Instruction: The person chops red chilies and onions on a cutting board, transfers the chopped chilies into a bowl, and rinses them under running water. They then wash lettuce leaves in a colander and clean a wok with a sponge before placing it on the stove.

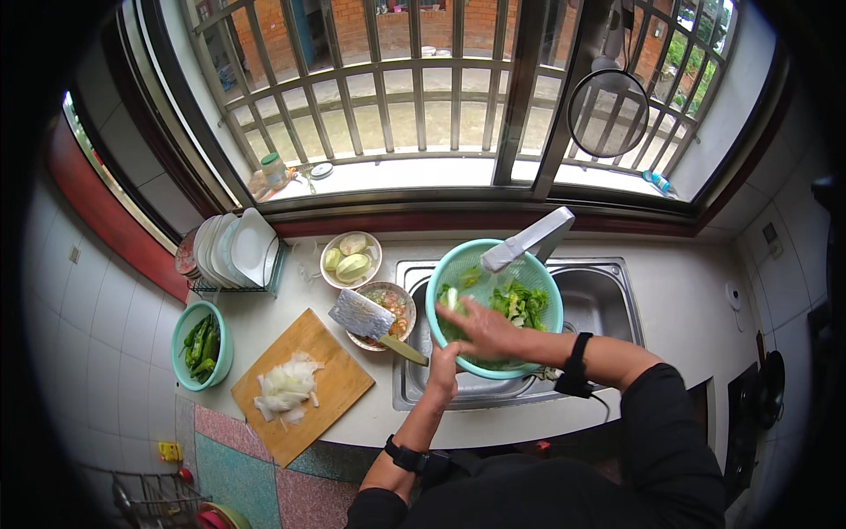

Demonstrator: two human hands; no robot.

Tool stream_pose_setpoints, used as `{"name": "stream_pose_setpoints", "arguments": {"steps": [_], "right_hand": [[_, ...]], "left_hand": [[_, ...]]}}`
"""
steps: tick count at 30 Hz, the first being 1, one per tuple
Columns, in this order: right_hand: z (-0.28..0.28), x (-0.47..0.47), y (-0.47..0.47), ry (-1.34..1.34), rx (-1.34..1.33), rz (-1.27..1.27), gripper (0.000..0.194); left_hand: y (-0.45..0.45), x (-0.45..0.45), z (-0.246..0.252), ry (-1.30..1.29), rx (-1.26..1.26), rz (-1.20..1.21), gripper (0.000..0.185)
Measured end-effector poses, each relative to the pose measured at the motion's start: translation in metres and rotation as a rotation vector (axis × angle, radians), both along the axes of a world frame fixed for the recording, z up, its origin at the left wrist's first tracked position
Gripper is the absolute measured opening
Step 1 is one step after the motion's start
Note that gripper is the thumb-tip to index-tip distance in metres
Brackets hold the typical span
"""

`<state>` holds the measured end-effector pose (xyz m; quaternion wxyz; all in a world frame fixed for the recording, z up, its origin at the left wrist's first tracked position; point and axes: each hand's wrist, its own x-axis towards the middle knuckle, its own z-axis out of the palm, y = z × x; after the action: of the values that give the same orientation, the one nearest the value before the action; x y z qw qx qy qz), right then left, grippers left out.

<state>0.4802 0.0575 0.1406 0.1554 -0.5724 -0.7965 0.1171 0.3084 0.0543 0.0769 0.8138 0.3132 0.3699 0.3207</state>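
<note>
Over the double sink [598, 297], a turquoise plastic colander [560, 311] holds leafy greens [522, 303] beneath the faucet [525, 239]. My left hand [444, 367] grips the colander's near left rim. Above its left side, my right hand [486, 330] is spread and blurred by motion over the greens; whether it touches them is unclear. A cleaver [362, 315] lies across a bowl of chopped ingredients [398, 301] left of the sink. White sliced vegetable [287, 389] lies on a wooden cutting board [337, 370].
A bowl of peeled vegetables [351, 259] stands behind the cleaver. Plates fill a dish rack [239, 288] at the back left, near a turquoise basket [227, 350] of green peppers [201, 344]. The cutting board overhangs the counter's front edge. A strainer [609, 112] hangs at the window.
</note>
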Motion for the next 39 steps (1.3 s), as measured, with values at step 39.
{"name": "stream_pose_setpoints", "arguments": {"steps": [39], "right_hand": [[-0.031, 0.075, -0.025, 1.21, -0.334, -0.739, 0.051]], "left_hand": [[-0.033, 0.031, -0.018, -0.059, 0.205, 0.596, 0.058]]}}
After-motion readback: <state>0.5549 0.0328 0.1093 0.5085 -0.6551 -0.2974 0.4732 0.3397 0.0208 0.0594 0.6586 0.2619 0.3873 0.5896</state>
